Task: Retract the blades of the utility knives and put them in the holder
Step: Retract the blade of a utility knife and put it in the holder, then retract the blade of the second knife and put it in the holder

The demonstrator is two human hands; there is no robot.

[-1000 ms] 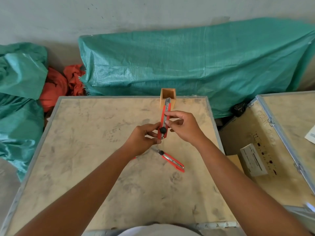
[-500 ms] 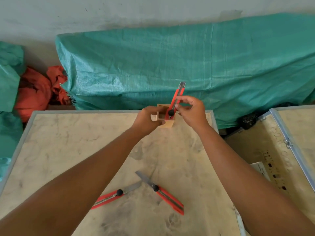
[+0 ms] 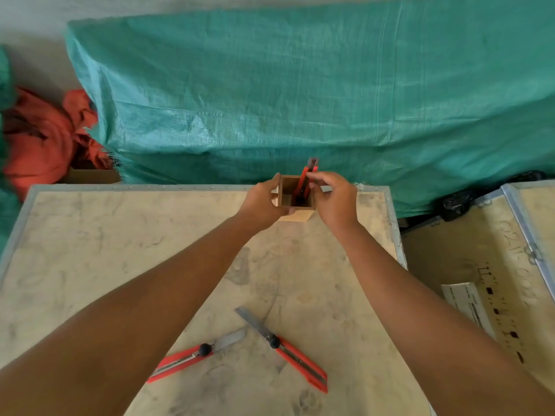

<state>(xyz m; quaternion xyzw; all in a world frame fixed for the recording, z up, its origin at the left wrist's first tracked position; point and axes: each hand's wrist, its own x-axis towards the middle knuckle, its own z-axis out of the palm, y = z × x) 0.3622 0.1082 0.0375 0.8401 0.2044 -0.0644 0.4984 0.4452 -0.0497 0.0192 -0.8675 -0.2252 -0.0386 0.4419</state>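
Observation:
A small square wooden holder (image 3: 295,214) stands at the far edge of the table. My left hand (image 3: 264,204) grips its left wall. A red utility knife (image 3: 305,181) stands upright inside the holder, its top end sticking out above the rim, and my right hand (image 3: 333,198) pinches it near the top. Two more red utility knives lie near the table's front, both with blades extended: one on the left (image 3: 192,357), one on the right (image 3: 295,360), their blade tips close together.
The plywood table (image 3: 120,265) has a metal rim. A green tarp (image 3: 300,94) covers a bulk behind it, with orange cloth (image 3: 45,136) at the left. A second wooden crate (image 3: 480,265) with a white label sits to the right.
My right hand has lowered the red knife into the holder. My left hand stays on the holder's side. One second ago both hands held the knife over the table's middle.

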